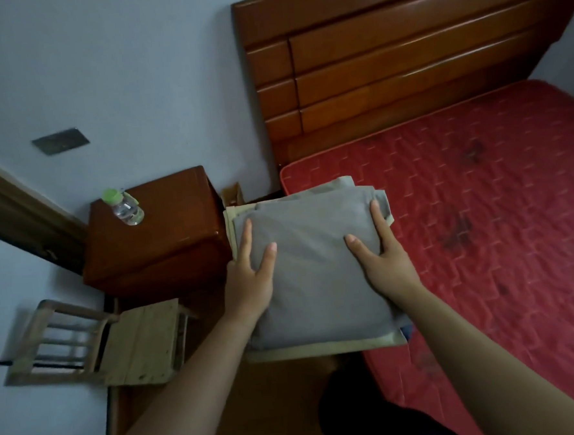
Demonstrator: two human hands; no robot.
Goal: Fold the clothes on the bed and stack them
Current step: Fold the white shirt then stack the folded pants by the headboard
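Note:
I hold a stack of folded clothes in the air over the left edge of the bed. A grey folded garment [315, 266] lies on top of beige folded pieces [324, 348]. My left hand [249, 280] grips the stack's left side, with thumb and one finger flat on the grey cloth and the other fingers hidden at the edge. My right hand [382, 258] grips the right side the same way. The red quilted mattress [480, 205] shows no other clothes.
A wooden headboard [403, 59] stands behind the mattress. Left of the bed is a brown nightstand [159, 238] with a green-capped plastic bottle [125, 208] on it. A small wooden chair [112, 342] lies tipped near the wall on the floor.

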